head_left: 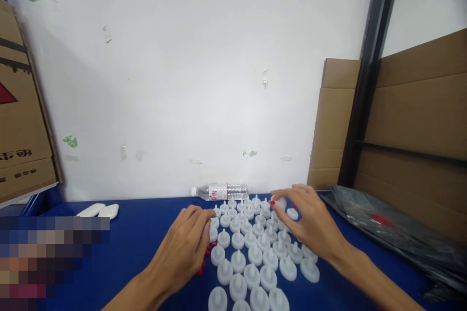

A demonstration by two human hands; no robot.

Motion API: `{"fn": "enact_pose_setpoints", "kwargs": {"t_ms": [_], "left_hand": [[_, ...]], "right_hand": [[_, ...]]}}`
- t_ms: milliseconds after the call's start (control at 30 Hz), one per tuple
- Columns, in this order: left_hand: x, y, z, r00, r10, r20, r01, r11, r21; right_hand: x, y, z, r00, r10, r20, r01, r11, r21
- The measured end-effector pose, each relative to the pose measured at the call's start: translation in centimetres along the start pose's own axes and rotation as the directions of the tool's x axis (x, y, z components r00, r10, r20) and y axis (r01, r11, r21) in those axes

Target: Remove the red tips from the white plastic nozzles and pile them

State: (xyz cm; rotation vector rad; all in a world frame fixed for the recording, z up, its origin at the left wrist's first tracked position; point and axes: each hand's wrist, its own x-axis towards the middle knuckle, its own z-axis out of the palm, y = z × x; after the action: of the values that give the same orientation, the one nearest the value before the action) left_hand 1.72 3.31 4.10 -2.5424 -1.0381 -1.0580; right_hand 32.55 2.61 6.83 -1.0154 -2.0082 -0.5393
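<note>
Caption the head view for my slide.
Left hand and right hand among knobbed white pieces on a blue table, bottle lying behind.

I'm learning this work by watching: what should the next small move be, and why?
Probably lower the small red piece onto a nearby stemmed white cap: the right hand holds that piece between thumb and finger, close above the cluster, where most caps stand stem-up without red.

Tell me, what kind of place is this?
Probably a workshop or packing area: lots of matching whitish plastic pieces stand on a blue tabletop, with brown cardboard at both sides.
</note>
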Motion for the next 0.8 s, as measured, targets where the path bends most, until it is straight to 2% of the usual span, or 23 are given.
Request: {"fn": "enact_pose_setpoints", "kwargs": {"t_ms": [67,133,167,233,300,367,467,567,667,800], "left_hand": [[0.1,-0.7,0.1,1.0,-0.019,0.009,0.019,1.0,0.009],[0.1,-1.1,0.0,0.999,-0.024,0.043,0.024,1.0,0.013],[0.1,-1.2,0.0,0.998,-0.024,0.059,0.024,1.0,0.015],[0.2,-1.2,-0.2,0.997,-0.028,0.071,0.027,0.999,0.018],[0.2,-1.2,-0.3,0.997,-0.037,0.071,0.036,0.999,0.015],[0.1,-1.2,-0.2,0.995,-0.041,0.094,0.041,0.999,0.008],[0.0,-1.2,-0.1,0.989,-0.038,0.145,0.038,0.999,0.002],[0.0,-1.2,0.1,0.991,-0.034,0.131,0.033,0.999,0.013],[0.1,-1.4,0.0,0.994,-0.04,0.1,0.037,0.999,0.03],[0.2,-1.9,-0.1,0.989,-0.093,0.116,0.087,0.995,0.053]], "right_hand": [[0.1,1.3,-0.3,0.994,0.109,0.02,-0.108,0.993,-0.046],[0.3,2.6,-0.6,0.968,0.239,0.074,-0.233,0.969,-0.083],[0.3,3.3,-0.8,0.941,0.314,0.125,-0.301,0.947,-0.113],[0.2,4.6,-1.0,0.858,0.451,0.247,-0.411,0.89,-0.198],[-0.1,5.8,-1.0,0.771,0.531,0.351,-0.46,0.846,-0.268],[-0.6,6.7,-0.5,0.723,0.544,0.425,-0.466,0.839,-0.282],[-1.3,7.3,0.5,0.684,0.525,0.506,-0.462,0.849,-0.256],[-1.8,7.3,1.1,0.654,0.51,0.559,-0.466,0.854,-0.233],[-1.7,7.3,0.7,0.64,0.522,0.565,-0.479,0.845,-0.239],[-1.2,7.1,-0.7,0.625,0.534,0.57,-0.485,0.837,-0.252]]}}
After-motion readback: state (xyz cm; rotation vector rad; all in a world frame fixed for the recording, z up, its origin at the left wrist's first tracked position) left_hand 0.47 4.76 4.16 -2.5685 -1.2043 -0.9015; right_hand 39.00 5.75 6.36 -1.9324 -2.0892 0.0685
